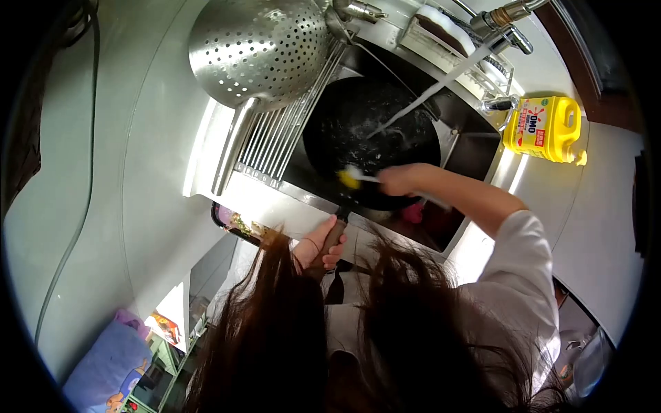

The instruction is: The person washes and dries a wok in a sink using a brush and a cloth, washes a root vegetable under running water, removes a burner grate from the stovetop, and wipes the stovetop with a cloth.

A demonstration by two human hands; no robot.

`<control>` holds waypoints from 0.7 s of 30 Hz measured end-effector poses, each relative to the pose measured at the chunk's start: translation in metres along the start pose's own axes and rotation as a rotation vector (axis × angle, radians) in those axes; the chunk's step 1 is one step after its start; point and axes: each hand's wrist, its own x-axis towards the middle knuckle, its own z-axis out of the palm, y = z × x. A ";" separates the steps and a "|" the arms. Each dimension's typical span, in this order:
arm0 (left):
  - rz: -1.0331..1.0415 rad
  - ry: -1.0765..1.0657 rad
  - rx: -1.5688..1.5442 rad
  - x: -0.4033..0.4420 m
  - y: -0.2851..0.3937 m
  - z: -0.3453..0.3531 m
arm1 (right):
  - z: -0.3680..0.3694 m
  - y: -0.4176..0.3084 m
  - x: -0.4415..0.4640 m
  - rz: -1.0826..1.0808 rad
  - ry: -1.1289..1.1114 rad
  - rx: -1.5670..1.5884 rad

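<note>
A large black wok [323,131] rests in the sink [475,155], and its brown handle [333,237] points toward me. My left hand [318,246] is wrapped round that handle. With my right hand [399,180] I grip a dish brush [350,178] that has a yellow and white head, slightly blurred, over the near part of the wok. From the faucet [506,40] a stream of water [441,86] runs into the wok, where water ripples on the dark surface. Part of the brush's handle is hidden in my fist.
On a metal drying rack [286,134] left of the sink lies a perforated steel colander [261,51]. A yellow detergent jug [540,129] stands on the right counter. Behind the sink is a wire caddy [441,51]. Something pink [413,213] lies beneath the wok's near edge.
</note>
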 end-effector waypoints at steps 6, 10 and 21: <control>0.013 0.036 0.014 -0.005 0.003 0.012 | -0.055 0.081 0.075 0.425 0.523 -0.061; -0.002 0.015 -0.011 -0.003 0.003 0.004 | -0.051 -0.023 0.084 -0.074 0.262 0.601; -0.055 -0.001 0.062 -0.004 0.010 -0.009 | -0.053 0.098 0.070 0.568 0.644 -0.007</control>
